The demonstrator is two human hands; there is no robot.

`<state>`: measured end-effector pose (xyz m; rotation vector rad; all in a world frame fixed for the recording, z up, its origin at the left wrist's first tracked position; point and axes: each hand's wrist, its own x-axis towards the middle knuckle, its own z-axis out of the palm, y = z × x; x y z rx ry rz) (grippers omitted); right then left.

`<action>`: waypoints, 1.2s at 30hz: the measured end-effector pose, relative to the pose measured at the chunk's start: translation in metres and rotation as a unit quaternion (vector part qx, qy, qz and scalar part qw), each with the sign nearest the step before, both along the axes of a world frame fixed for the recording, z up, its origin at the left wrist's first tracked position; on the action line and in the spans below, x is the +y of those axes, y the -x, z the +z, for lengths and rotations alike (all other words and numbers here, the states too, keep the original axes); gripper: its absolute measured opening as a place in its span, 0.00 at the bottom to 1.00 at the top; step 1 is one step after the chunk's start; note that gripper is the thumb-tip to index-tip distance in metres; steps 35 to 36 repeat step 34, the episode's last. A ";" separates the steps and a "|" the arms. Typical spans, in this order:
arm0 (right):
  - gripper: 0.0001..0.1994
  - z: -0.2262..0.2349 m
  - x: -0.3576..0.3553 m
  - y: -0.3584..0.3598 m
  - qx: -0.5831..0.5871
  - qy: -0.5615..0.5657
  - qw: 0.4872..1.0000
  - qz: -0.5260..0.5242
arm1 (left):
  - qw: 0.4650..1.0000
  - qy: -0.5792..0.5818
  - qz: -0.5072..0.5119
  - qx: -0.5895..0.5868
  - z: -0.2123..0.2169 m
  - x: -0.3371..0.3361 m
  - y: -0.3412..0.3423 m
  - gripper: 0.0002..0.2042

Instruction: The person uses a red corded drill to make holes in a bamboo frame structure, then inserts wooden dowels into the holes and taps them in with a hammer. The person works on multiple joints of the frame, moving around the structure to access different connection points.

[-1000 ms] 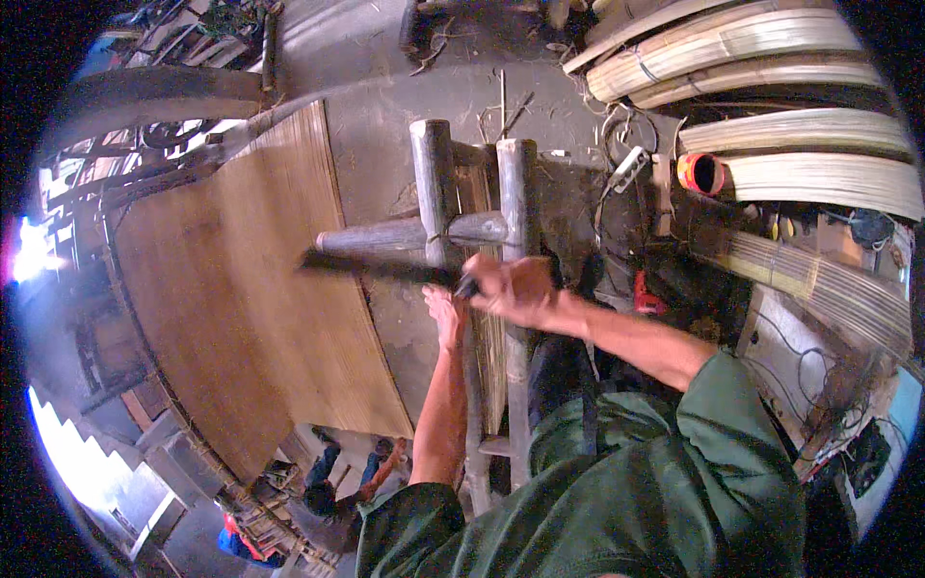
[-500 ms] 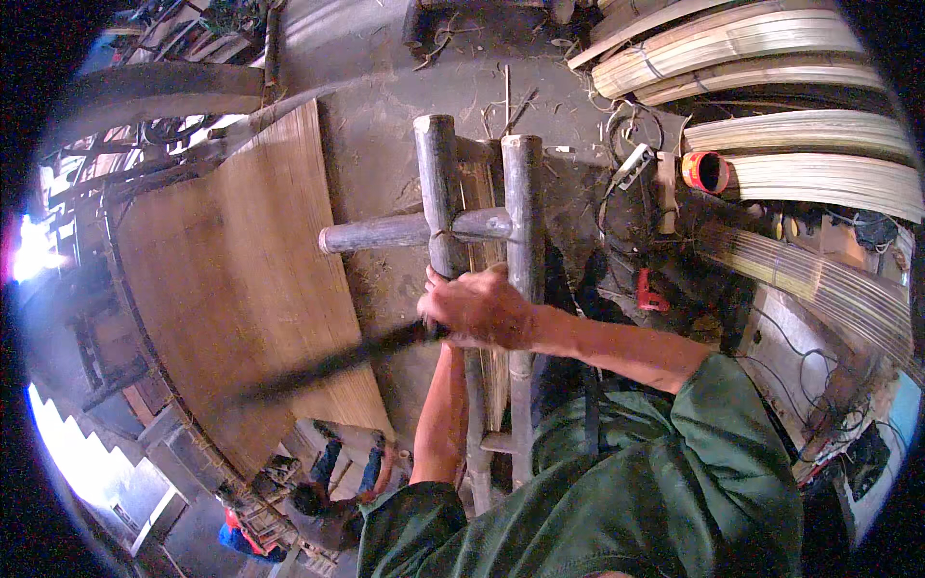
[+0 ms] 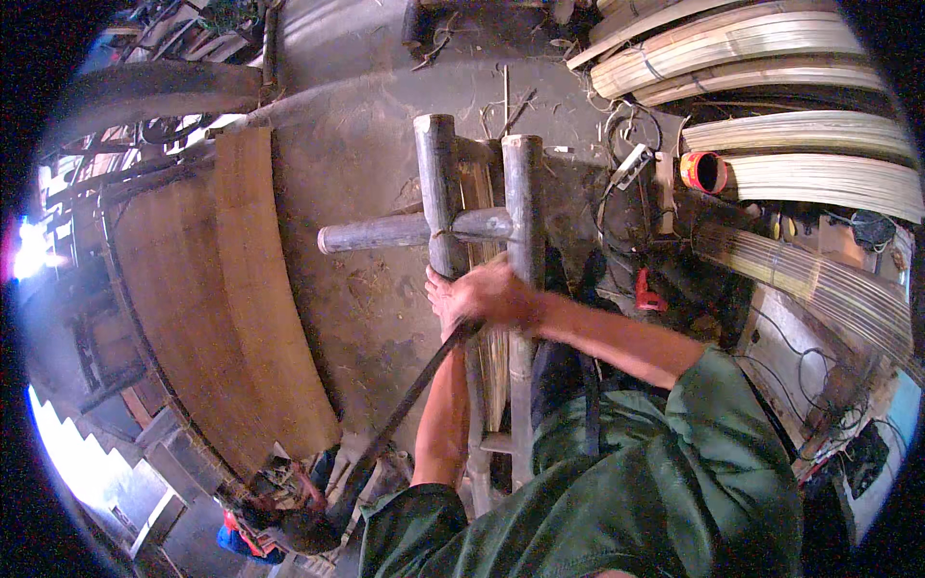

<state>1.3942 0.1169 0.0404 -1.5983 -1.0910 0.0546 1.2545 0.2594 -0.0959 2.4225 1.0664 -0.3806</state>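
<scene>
My right hand [image 3: 496, 297] is closed around one end of a long, thin, dark strip [image 3: 409, 387], which slants down and left across my left forearm; whether it is a blade or a slat I cannot tell. My left hand [image 3: 440, 297] lies partly behind the right one, its fingers curled beside a thick bamboo pole; what it grips is hidden. Both hands are over a bamboo stand [image 3: 524, 183] with two parallel poles and a crosspiece [image 3: 376, 234] jutting left. Pale thin slats [image 3: 495, 371] lie between the poles.
A wide tan mat [image 3: 260, 279] stretches along the left, with a co-worker [image 3: 308, 525] at its lower end. Bundles of pale slats [image 3: 800, 135] fill the upper right, near an orange tin [image 3: 704, 172], a power strip [image 3: 633, 167], loose cables and a red tool [image 3: 649, 292].
The dark strip has swung downward, from slanting left to pointing steeply toward the lower left. My right hand has turned slightly. The mat's right edge has shifted left, and the co-worker has moved.
</scene>
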 end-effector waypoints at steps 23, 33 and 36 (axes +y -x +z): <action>0.21 -0.003 -0.028 -0.013 0.054 0.163 0.985 0.031 | 0.997 -0.057 0.015 0.051 0.007 -0.003 -0.013 0.43; 0.33 -0.075 -0.056 -0.017 0.037 0.530 0.847 0.001 | 0.995 0.022 0.065 0.071 0.008 0.004 -0.019 0.50; 0.43 -0.077 -0.049 -0.027 0.166 0.590 0.789 0.052 | 0.989 0.019 0.076 0.122 0.011 0.002 -0.025 0.48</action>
